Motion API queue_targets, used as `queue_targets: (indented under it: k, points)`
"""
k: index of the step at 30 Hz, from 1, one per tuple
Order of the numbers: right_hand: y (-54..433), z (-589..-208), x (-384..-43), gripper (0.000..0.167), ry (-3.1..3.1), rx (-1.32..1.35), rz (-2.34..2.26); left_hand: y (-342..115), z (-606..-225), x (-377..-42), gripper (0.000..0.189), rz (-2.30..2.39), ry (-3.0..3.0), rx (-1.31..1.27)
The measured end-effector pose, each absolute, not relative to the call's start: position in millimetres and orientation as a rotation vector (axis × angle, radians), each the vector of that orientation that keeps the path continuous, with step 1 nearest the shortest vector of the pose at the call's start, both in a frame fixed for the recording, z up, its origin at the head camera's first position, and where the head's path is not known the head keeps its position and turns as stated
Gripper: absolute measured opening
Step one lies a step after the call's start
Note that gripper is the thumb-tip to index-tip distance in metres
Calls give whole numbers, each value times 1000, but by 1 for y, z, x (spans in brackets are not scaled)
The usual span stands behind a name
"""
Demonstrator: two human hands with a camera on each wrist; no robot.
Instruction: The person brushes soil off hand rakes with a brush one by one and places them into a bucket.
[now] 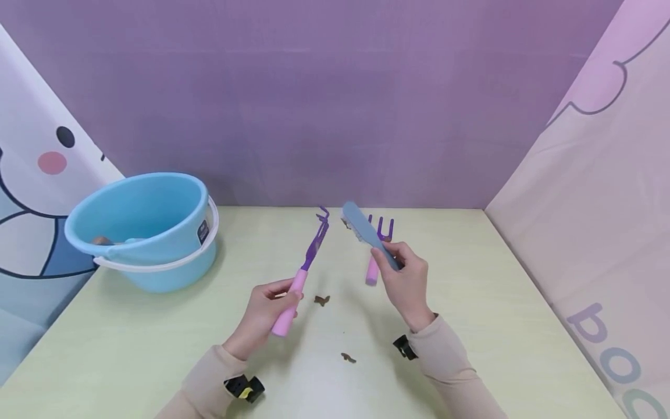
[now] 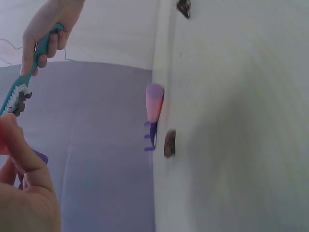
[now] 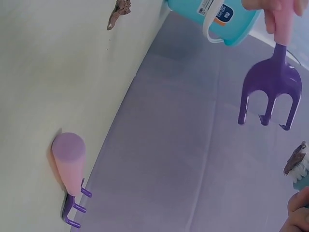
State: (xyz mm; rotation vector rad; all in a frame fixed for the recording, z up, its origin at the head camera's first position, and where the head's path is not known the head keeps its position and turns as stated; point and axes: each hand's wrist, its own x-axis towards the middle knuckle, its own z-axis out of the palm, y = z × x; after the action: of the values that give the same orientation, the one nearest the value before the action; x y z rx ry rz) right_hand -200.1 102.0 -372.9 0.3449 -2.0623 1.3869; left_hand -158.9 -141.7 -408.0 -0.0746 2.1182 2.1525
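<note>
My left hand (image 1: 262, 314) grips the pink handle of a purple three-pronged hand rake (image 1: 314, 247), its head raised and pointing away. In my right hand (image 1: 406, 284) is a blue-grey brush (image 1: 362, 224) by its handle, held above the table with the bristles turned toward the rake. White bristles show in the right wrist view, where a brown leaf scrap (image 3: 295, 158) clings to them. Rake and brush are apart. Behind the right hand, a second pink-handled purple hand rake (image 1: 372, 272) lies on the table, partly hidden in the head view.
A light blue bucket (image 1: 170, 247) with a white handle stands at the left; something with a brown end (image 1: 102, 240) is inside. Two dry brown leaf scraps, a farther one (image 1: 321, 300) and a nearer one (image 1: 348, 357), lie on the pale table (image 1: 502, 326). A purple cloth (image 1: 340, 116) hangs behind.
</note>
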Motion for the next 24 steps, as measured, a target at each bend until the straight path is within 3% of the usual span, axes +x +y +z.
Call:
queue_targets:
  k: [7, 14, 24]
  points:
    - [103, -351, -183, 17, -2066, 309, 1371, -153, -406, -159, 36, 1971, 2344, -50]
    - [111, -352, -178, 16, -2078, 327, 1312, -162, -409, -156, 37, 1636, 2681, 48]
    - [115, -352, -176, 16, -2101, 317, 1304, -179, -414, -148, 34, 1108, 3236, 329]
